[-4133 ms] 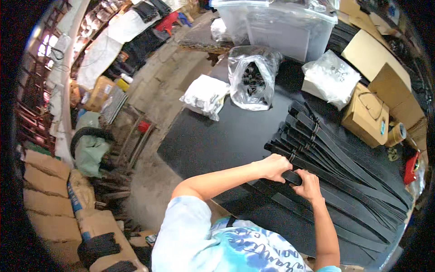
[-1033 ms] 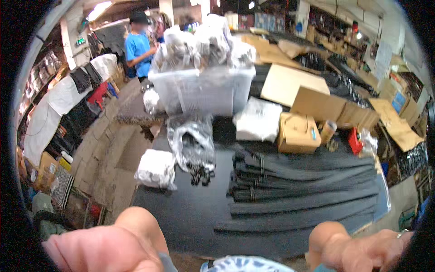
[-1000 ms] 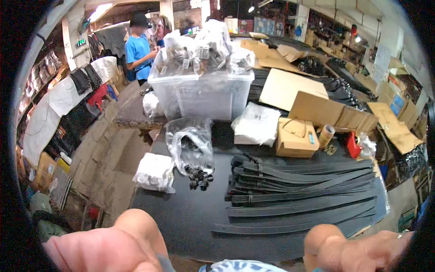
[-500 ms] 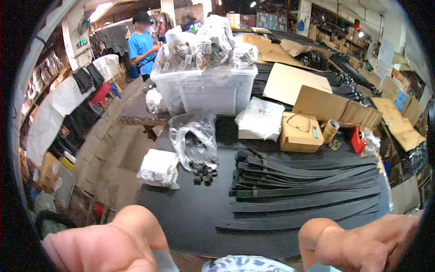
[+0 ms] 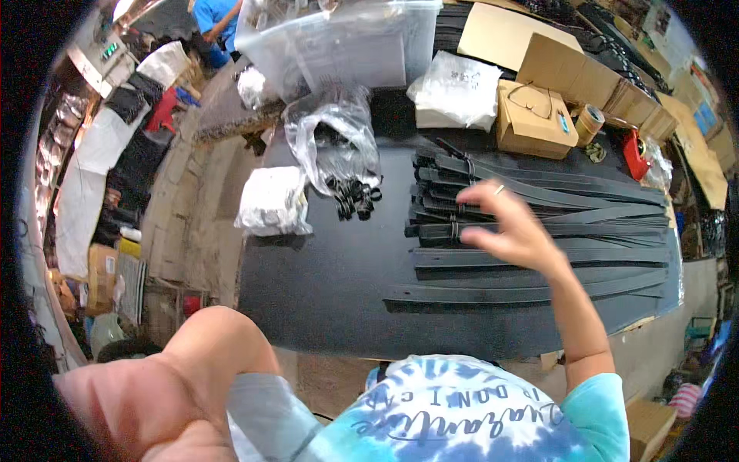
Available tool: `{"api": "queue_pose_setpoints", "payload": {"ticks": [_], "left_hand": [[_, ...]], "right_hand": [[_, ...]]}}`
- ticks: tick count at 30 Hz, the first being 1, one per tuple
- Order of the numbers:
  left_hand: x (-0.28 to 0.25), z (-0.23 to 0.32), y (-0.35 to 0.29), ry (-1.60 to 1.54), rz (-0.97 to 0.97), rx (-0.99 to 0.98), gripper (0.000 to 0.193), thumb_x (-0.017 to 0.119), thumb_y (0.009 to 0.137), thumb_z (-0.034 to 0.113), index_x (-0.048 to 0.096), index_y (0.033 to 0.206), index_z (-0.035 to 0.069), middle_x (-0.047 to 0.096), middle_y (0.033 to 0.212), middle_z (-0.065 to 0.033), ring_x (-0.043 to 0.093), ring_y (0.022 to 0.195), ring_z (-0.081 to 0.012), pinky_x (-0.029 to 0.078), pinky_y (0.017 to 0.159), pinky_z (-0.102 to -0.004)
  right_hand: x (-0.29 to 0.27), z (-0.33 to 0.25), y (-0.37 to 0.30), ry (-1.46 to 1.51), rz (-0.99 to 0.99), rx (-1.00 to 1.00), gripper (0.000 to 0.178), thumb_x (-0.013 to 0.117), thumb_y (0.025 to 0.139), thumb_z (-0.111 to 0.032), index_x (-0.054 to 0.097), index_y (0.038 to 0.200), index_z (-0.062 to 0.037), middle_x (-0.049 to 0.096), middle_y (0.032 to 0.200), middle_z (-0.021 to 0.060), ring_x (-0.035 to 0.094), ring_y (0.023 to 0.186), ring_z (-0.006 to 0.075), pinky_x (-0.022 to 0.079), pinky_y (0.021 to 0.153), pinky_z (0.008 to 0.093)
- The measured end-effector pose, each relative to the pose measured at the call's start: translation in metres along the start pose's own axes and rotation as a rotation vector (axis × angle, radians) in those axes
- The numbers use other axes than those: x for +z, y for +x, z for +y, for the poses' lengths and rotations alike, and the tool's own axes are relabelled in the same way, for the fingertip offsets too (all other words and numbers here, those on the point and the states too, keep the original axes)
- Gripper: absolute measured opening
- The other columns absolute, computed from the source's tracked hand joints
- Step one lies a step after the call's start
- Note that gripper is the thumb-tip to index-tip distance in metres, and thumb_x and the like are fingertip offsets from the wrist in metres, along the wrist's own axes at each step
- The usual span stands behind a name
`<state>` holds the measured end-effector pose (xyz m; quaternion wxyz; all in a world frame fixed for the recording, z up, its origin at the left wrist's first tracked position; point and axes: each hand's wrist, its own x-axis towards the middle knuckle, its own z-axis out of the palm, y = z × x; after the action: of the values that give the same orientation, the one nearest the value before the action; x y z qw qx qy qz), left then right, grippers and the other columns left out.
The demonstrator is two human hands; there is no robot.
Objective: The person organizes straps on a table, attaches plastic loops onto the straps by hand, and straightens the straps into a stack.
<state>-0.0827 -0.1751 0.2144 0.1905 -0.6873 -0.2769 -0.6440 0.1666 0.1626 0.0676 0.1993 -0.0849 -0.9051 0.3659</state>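
Over the left ends of several black belts (image 5: 539,262), my right hand (image 5: 512,227) is stretched out with thumb and fingers apart. It is empty, with a ring on one finger, and whether it touches the belts I cannot tell. My left hand (image 5: 146,412) is large and close at the lower left, its fingers out of sight. The belts lie side by side across the right half of the black table (image 5: 331,285). Left of them, small black loops (image 5: 354,198) spill beside an open clear plastic bag (image 5: 331,138). A white plastic-wrapped bundle (image 5: 273,202) sits at the table's left edge.
Along the back stand a large clear bin (image 5: 331,54), a white wrapped stack (image 5: 456,92), a brown carton (image 5: 535,123) with eyeglasses on top, a tape roll (image 5: 590,123) and a red holder (image 5: 635,154). A person in blue (image 5: 218,23) is at far left.
My right hand has swung from the lower right corner out over the belts. My left hand stays near the lower left. The view has tipped downward, showing my shirt.
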Motion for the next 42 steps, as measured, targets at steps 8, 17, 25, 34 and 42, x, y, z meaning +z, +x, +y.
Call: {"api": "queue_pose_setpoints", "payload": {"ticks": [8, 17, 25, 34, 42], "left_hand": [[-0.011, 0.008, -0.017, 0.014, 0.059, -0.201, 0.069, 0.056, 0.084, 0.047, 0.045, 0.126, -0.006, 0.054, 0.113, -0.0223, 0.05, 0.101, -0.032, 0.043, 0.087, -0.0426], [0.138, -0.172, -0.105, 0.374, -0.286, -0.795, 0.016, 0.062, 0.088, 0.012, 0.065, 0.102, 0.004, 0.063, 0.095, -0.0071, 0.059, 0.087, -0.0158, 0.048, 0.074, -0.0276], [0.163, -0.261, -0.315, 0.785, -0.59, -0.844, 0.036, 0.058, 0.086, 0.013, 0.052, 0.12, 0.004, 0.053, 0.118, -0.0168, 0.048, 0.108, -0.0363, 0.041, 0.092, -0.0425], [0.165, -0.237, -0.355, 0.876, -0.762, -0.839, 0.04, 0.06, 0.08, 0.007, 0.054, 0.12, 0.005, 0.052, 0.119, -0.0125, 0.044, 0.115, -0.0322, 0.042, 0.09, -0.0411], [0.145, -0.188, -0.352, 0.603, -0.552, -0.982, 0.029, 0.075, 0.072, 0.015, 0.064, 0.097, 0.005, 0.053, 0.12, -0.0114, 0.046, 0.117, -0.0317, 0.039, 0.095, -0.0419]], "right_hand": [[0.121, 0.131, -0.076, -0.671, -0.256, 0.202, 0.06, 0.083, 0.056, -0.022, 0.052, 0.103, -0.0015, 0.055, 0.108, 0.0174, 0.054, 0.103, 0.0316, 0.045, 0.086, 0.0423], [0.118, 0.148, -0.092, -0.51, -0.2, 0.238, 0.051, 0.08, 0.061, -0.015, 0.049, 0.101, -0.0029, 0.053, 0.099, 0.0175, 0.051, 0.098, 0.0356, 0.043, 0.084, 0.0443], [0.113, 0.147, -0.086, -0.423, -0.244, 0.252, 0.047, 0.072, 0.058, -0.005, 0.05, 0.1, -0.0029, 0.052, 0.097, 0.0183, 0.05, 0.095, 0.0372, 0.042, 0.083, 0.0455], [0.113, 0.147, -0.091, -0.391, -0.147, 0.233, 0.048, 0.068, 0.053, -0.003, 0.051, 0.098, -0.005, 0.051, 0.097, 0.014, 0.049, 0.095, 0.0324, 0.042, 0.079, 0.0413], [0.11, 0.15, -0.087, -0.275, -0.168, 0.267, 0.042, 0.072, 0.057, -0.008, 0.053, 0.093, -0.0017, 0.054, 0.094, 0.0192, 0.052, 0.093, 0.0374, 0.045, 0.082, 0.0452]]}}
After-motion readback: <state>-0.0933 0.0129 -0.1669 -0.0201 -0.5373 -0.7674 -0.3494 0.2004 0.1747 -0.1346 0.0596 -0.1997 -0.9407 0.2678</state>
